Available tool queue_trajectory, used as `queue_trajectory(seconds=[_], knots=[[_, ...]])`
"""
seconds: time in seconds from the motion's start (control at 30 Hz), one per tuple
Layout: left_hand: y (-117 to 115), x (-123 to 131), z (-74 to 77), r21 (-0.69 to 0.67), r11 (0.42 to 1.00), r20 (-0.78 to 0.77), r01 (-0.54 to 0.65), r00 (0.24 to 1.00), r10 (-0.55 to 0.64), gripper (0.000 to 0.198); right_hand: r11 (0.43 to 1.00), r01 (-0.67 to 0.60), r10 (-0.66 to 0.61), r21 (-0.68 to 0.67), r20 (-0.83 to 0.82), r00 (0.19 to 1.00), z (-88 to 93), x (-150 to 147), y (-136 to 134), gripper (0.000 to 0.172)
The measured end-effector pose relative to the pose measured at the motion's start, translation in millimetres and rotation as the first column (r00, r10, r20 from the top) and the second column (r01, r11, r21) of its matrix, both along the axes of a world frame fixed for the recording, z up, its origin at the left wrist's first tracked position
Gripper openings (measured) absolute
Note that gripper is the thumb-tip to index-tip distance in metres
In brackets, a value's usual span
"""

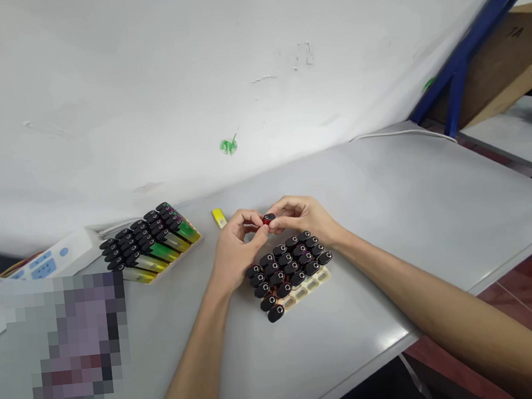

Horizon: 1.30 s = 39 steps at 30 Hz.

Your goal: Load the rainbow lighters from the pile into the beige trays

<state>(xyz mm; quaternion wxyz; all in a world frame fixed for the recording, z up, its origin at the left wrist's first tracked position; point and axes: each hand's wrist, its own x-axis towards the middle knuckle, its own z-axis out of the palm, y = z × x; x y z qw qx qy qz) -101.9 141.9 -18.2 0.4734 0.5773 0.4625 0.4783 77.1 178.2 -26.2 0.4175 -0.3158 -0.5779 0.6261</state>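
My left hand (pixel 240 246) and my right hand (pixel 303 216) meet above the table, fingertips pinched on one small black-topped item (pixel 268 218) with a red part below its top. Just in front of them stands a cream tray (pixel 324 275) with rows of black-topped pieces (pixel 289 267); several slots along its near right edge hold nothing. Behind my left hand lies a small yellow item (pixel 219 217). Farther left, a second tray (pixel 197 238) carries black-topped pieces with green, yellow and clear bodies (pixel 162 252).
White power strips (pixel 60 260) lie on the grey table (pixel 380 213) at the left, near a pixelated area. A white wall (pixel 164 77) rises behind. A thin white cable (pixel 400 132) runs along the back right, beside a blue metal frame (pixel 463 55) and cardboard boxes (pixel 507 63).
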Motion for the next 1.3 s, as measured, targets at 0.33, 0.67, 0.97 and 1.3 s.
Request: queue_trajectory(seconds=[0.33,0.67,0.97,1.3], knots=[[-0.4,-1.1,0.6,-0.005,1.000,-0.025,0.019,1.000,-0.019,0.012,1.000,-0.010,0.010,-0.005,-0.013,1.000,-0.5,0.2,-0.4,0.019],[0.8,-1.0,-0.5,-0.040,0.999,0.030,0.007,1.000,-0.006,0.013,1.000,0.000,-0.001,-0.004,-0.007,1.000,0.1,0.3,-0.5,0.021],[-0.1,-1.1,0.5,-0.048,0.999,0.024,0.006,1.000,-0.005,0.014,1.000,0.005,-0.005,-0.007,-0.007,1.000,-1.6,0.4,0.1,0.022],[0.5,-0.4,1.9,-0.080,0.997,0.032,-0.013,0.999,0.016,0.015,1.000,0.015,-0.015,-0.008,0.003,1.000,1.3,0.7,-1.4,0.023]])
